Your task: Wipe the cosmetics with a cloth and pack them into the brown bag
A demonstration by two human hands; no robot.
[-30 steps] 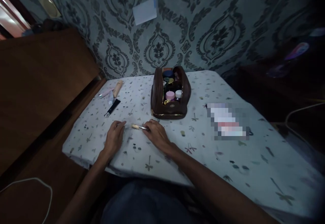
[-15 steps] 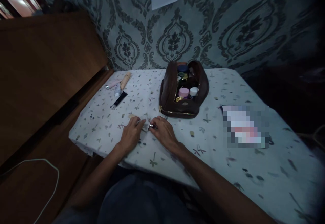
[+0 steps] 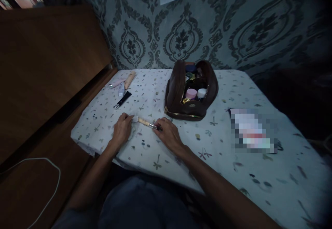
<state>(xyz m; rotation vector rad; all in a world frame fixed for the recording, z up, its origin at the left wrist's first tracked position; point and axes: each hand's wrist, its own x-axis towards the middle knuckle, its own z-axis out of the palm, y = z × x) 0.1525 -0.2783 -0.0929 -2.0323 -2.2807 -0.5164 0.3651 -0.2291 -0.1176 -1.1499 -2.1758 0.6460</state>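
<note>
My right hand [image 3: 168, 134] is closed round the dark end of a slim cosmetic tube [image 3: 143, 121], which has a beige body and a silver band. The tube points left, low over the table. My left hand [image 3: 121, 128] pinches a crumpled white tissue [image 3: 135, 119] at the tube's beige tip; whether the two touch, I cannot tell. Part of the tissue hangs below the left fingers. Behind my right hand stands an open brown cosmetic bag [image 3: 185, 113] holding several jars, among them one with a pink lid [image 3: 191, 94] and one with a white lid [image 3: 202, 93].
A black tube [image 3: 122, 100], a beige tube [image 3: 130, 80], a pale tube [image 3: 121, 90] and a pink one [image 3: 117, 83] lie at the back left of the cloth-covered table [image 3: 166, 163]. At the right lies a blurred-out flat item [image 3: 252, 130]. Patterned wallpaper [image 3: 181, 38] rises behind.
My left hand has moved left with the tissue, away from my right hand. The beige length of the tube now shows between the hands. The view has shifted slightly.
</note>
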